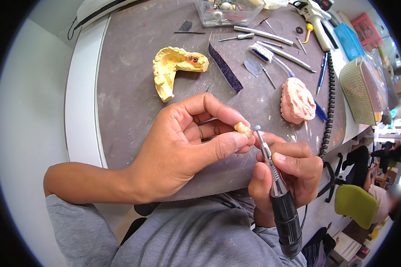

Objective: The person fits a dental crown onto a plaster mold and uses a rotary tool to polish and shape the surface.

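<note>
My left hand [187, 151] pinches a small ivory tooth-shaped piece [243, 129] between thumb and fingertips. My right hand [298, 173] grips a black and silver rotary handpiece [284, 218], held upright with a small pale grey disc tip [256, 128] just right of the piece; whether they touch I cannot tell. Above my hands on the bench mat lies a yellow dental cast [165, 71] with a reddish patch holding dark metal parts. A pink cast [297, 100] sits to the upper right of the handpiece.
The grey mat [133, 40] also holds a dark strip [225, 66], a brush [262, 52], several slim tools, a clear box of bits [218, 9] and a coiled black cord [329, 102]. Baskets [356, 89] stand at the right. Another person [383, 204] sits beyond, by a green chair [355, 204].
</note>
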Tool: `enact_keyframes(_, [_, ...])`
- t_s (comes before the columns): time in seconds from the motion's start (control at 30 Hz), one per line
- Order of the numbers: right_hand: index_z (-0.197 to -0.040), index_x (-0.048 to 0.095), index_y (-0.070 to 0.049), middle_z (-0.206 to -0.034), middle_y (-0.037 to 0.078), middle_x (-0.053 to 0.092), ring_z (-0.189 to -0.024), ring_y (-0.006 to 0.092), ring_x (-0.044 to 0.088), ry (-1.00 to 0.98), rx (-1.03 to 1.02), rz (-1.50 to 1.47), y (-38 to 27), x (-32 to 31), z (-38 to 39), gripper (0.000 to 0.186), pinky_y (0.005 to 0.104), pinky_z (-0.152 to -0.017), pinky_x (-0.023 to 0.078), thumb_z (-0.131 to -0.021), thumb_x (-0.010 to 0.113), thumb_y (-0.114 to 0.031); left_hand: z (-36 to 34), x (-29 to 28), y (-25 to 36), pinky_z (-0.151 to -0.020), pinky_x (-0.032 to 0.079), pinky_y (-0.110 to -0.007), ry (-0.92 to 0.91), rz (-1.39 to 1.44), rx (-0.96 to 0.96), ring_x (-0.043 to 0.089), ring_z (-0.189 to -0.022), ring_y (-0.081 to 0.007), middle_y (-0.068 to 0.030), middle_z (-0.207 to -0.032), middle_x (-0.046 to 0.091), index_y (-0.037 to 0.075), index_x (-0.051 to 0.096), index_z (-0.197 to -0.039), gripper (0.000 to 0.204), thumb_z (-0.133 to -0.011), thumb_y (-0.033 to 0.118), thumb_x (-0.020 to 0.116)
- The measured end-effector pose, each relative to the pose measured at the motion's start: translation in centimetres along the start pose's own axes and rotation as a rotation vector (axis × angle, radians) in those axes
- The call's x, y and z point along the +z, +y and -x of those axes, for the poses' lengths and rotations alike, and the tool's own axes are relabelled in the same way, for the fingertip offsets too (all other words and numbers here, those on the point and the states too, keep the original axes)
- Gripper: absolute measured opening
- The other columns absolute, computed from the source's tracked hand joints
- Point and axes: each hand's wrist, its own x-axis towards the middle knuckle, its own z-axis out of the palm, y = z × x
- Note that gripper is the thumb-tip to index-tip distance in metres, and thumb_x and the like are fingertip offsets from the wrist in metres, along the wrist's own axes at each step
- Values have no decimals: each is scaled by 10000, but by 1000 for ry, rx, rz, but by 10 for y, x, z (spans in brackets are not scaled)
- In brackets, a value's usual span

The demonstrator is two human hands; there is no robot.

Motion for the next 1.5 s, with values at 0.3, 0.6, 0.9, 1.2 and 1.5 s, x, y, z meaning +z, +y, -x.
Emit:
enact_keyframes(0.3, [-963, 562, 34, -761, 191, 671, -727, 277, 723, -18, 10, -5, 0, -1, -1, 323, 416, -703, 638, -725, 777, 73, -1, 1, 0, -923, 565, -347, -16, 23, 13, 655, -1032, -196, -130, -1102, 601, 15, 545, -1050, 197, -897, -45, 653])
enact_keyframes(0.6, [-952, 571, 39, -753, 196, 673, -710, 257, 715, -12, 7, -11, 0, 0, -2, 311, 426, -711, 639, -718, 771, 84, 0, 0, -2, -925, 563, -346, -22, 2, 29, 651, -1025, -192, -134, -1099, 597, 12, 541, -1037, 188, -896, -64, 641])
enact_keyframes(0.9, [-984, 570, 42, -785, 194, 668, -746, 295, 724, 6, 68, -50, -4, 0, 0, 328, 436, -728, 634, -724, 763, 92, -1, 2, 0, -924, 569, -351, -10, 13, 14, 655, -1035, -199, -129, -1095, 586, 11, 544, -1025, 183, -892, -71, 640])
enact_keyframes(1.2, [-968, 571, 45, -761, 202, 671, -756, 301, 730, -20, 32, -31, -2, -1, -1, 326, 421, -728, 634, -715, 773, 84, -1, -1, -1, -927, 569, -354, -21, -20, 28, 650, -1042, -201, -137, -1112, 582, 10, 535, -1031, 190, -893, -71, 638])
enact_keyframes(1.5, [-972, 569, 37, -772, 197, 676, -784, 320, 737, -39, 40, -3, -3, -2, 0, 326, 403, -716, 629, -720, 773, 79, 0, 0, -1, -926, 571, -355, -13, -31, 28, 650, -1046, -202, -137, -1116, 578, 11, 531, -1032, 199, -888, -74, 640])
